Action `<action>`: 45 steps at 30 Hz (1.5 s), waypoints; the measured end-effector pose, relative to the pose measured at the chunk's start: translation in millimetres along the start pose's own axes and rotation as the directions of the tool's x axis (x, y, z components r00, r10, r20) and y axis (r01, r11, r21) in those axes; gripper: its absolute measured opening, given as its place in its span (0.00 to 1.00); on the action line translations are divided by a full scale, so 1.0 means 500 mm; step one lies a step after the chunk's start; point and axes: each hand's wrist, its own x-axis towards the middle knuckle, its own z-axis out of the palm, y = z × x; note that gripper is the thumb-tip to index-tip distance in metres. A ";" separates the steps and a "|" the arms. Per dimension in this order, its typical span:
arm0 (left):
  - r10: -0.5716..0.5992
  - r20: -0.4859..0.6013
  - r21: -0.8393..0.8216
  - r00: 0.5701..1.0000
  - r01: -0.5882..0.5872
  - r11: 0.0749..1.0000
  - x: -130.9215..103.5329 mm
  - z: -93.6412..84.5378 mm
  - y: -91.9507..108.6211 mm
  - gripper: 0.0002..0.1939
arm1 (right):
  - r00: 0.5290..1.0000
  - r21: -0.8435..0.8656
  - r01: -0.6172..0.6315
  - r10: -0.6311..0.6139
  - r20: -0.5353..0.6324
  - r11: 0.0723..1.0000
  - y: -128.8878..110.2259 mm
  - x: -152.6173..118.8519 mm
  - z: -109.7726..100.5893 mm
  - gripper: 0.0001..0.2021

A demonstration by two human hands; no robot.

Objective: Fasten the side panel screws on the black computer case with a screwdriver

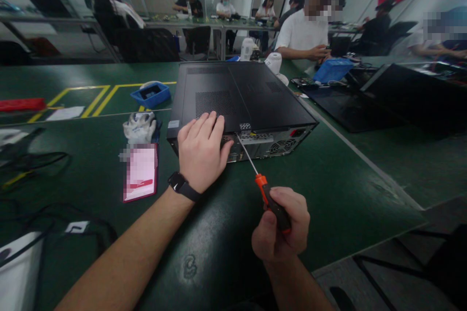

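A black computer case [241, 92] lies on its side on the green table, its rear panel with ports and a fan grille turned toward me. My left hand [204, 150] rests flat on the near left edge of the case, fingers stretched over the vented top and thumb along the rear edge. In my right hand [284, 223] is a screwdriver [268, 199] with an orange and black handle. Its shaft slants up and left, and the tip meets the upper rear edge of the case just right of my left thumb. Any screw at the tip is too small to see.
Left of the case are a blue tray [151, 95], gloves [140, 127] and a tablet-like screen [141, 172]. Black cables [47, 214] lie farther left. Dark panels [339, 102] and a blue bin [332, 69] stand right, near a co-worker [304, 29].
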 end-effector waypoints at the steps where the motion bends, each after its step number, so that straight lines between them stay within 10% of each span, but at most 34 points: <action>1: 0.000 0.000 0.000 1.000 0.000 1.000 0.000 0.000 0.000 0.28 | 1.000 -0.010 -0.002 0.002 -0.001 1.000 0.000 0.000 -0.001 0.18; 45: 0.018 -0.003 0.040 1.000 -0.017 0.999 -0.001 0.003 -0.002 0.27 | 1.000 -0.049 -0.020 0.020 -0.008 0.999 0.009 -0.022 -0.008 0.16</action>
